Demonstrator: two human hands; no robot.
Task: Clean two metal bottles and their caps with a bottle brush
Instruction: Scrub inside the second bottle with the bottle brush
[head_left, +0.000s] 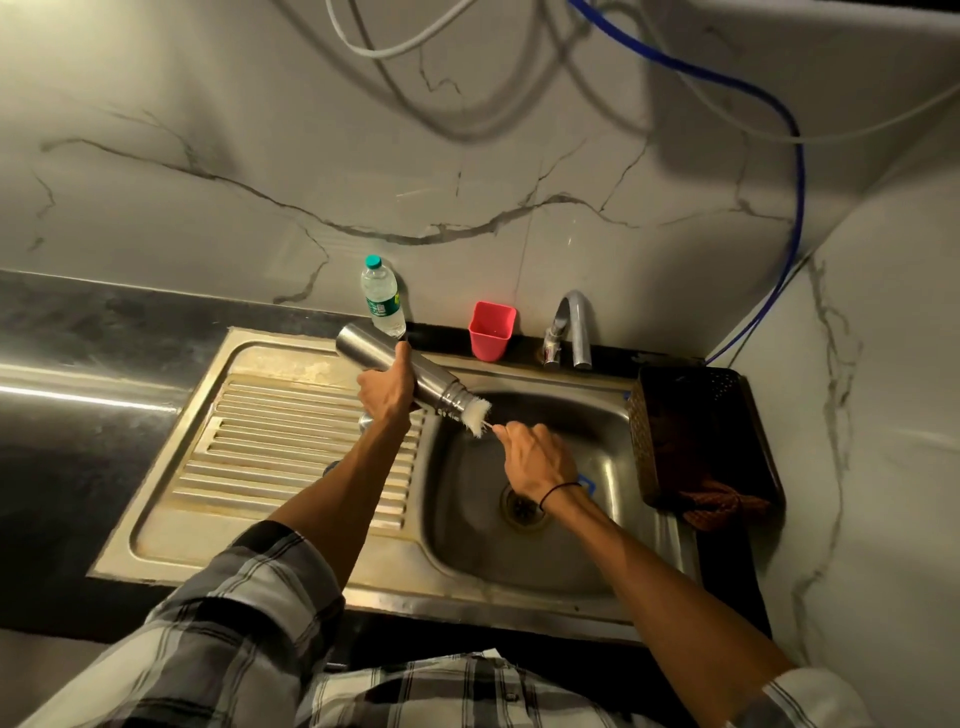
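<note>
Both hands busy, we grip the metal bottle (395, 366) in our left hand (383, 391) tilted over the sink (524, 561), our right hand (535, 457) pinching the bottle brush (477, 415) at its mouth, and should twist deep.

Sink basin (550, 561) taken as landmark. Drainboard (291, 452) lay directly left of it, both set into the surface (78, 467). Tap (574, 330) stood behind the basin at the wall. Cup (491, 330) sat left of the tap; plastic bottle (383, 301) farther left, behind the drainboard. Basket (696, 431) sat right of the basin. Metal bottle (400, 371) was held tilted over the basin's left rim, mouth toward the basin, brush (478, 415) at its mouth.
</note>
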